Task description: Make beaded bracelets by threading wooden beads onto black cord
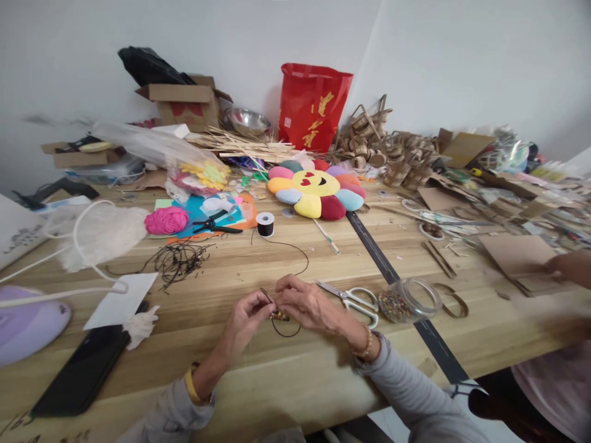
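Note:
Close together above the table edge, both my hands work at a thin black cord strung with small coloured beads. My left hand pinches the cord between thumb and fingertips, beside the beads. Fingers bent inward, my right hand grips the same cord from the other side; its fingertips partly cover the beads. A loop of cord hangs below the hands. Beyond them stands a spool of black cord, its loose end curving toward my right hand. White-handled scissors lie right of that hand, next to a tipped clear jar of beads.
At left are a black phone, a tangle of black cord, pliers and pink yarn. A flower cushion and red bag sit farther back. Another person's hand touches cardboard at right.

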